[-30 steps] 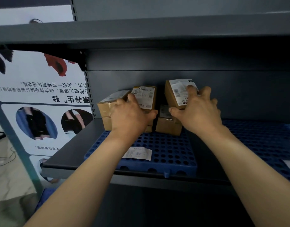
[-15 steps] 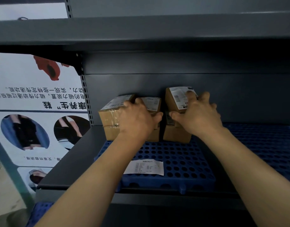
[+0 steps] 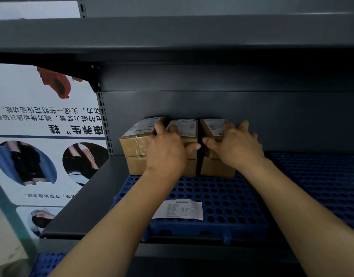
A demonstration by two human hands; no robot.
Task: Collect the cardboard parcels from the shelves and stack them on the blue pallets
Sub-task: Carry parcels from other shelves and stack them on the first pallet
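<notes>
Several small cardboard parcels with white labels stand in two layers at the back of a blue perforated pallet point(image 3: 222, 198) on a dark metal shelf. My left hand point(image 3: 168, 150) grips the middle top parcel point(image 3: 187, 127), fingers over its top and thumb on its right side. Beside it on the left lies a taped parcel point(image 3: 136, 138). My right hand point(image 3: 239, 145) is clasped over the right top parcel point(image 3: 212, 126), which sits flat on a lower box point(image 3: 216, 167).
A loose white paper slip point(image 3: 180, 209) lies on the pallet's front. A second blue pallet point(image 3: 320, 176) covers the shelf to the right. The shelf above point(image 3: 172, 35) hangs low overhead. A printed poster point(image 3: 42, 136) stands to the left. Another blue pallet point(image 3: 46, 262) shows below.
Both top parcels were tilted up a second ago; now they lie flat on the lower boxes, pressed toward the back wall. My hands stay on them. The view has moved closer.
</notes>
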